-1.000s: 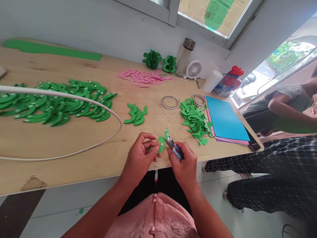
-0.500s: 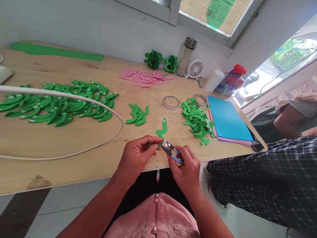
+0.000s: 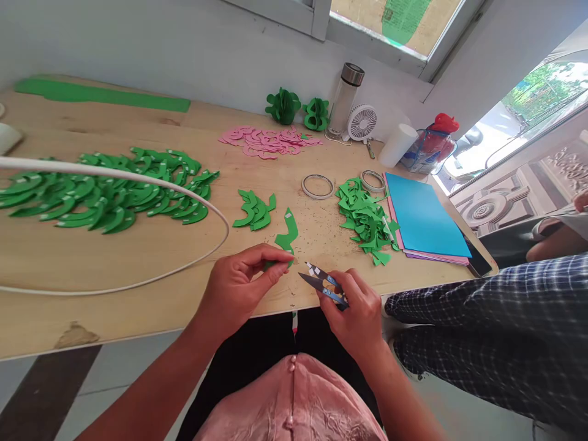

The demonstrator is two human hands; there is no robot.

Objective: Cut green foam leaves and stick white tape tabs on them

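Note:
Pinched between the thumb and fingers of my left hand is a green paper cutout, a curved piece with a small white patch near its upper tip. Its lower part is hidden behind my fingers. My right hand grips a pair of thread snips, their blades apart and pointing left, just clear of the paper. Small white bits sit on the upper blade. Beyond my left hand lies a small pile of curved green pieces. Green scraps are heaped to the right.
A large pile of green pieces lies left, under a white curved tube. Farther back are pink cutouts, a glass bottle and a small fan. Blue paper sheets lie right, near a person in checked trousers.
My left hand has moved left with the green paper cutout. The thread snips have shifted slightly right, and a gap now shows between blades and paper.

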